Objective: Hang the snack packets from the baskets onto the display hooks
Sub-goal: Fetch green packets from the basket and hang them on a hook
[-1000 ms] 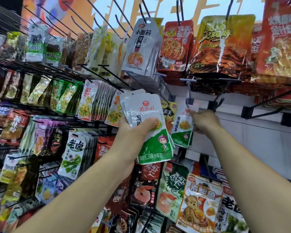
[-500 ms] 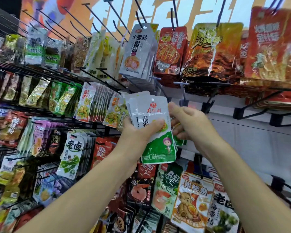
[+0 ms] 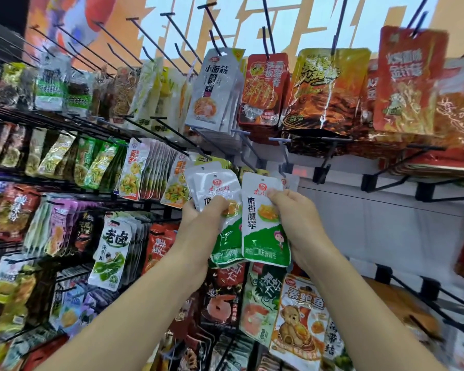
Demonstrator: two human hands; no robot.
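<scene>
The left hand (image 3: 198, 218) grips the stack of packets (image 3: 212, 188) in front of the rack, as it did a second ago, thumb across the front. The right hand (image 3: 292, 210), which was up at the hook (image 3: 284, 159) a second ago, has come back and now pinches one packet (image 3: 263, 236) near its top, drawn just clear of the stack's right edge. The hands are close together, each clamped on its own load. One hanging looks finished and the next begun: this packet's hole must go onto the hook above. No baskets are in view.
</scene>
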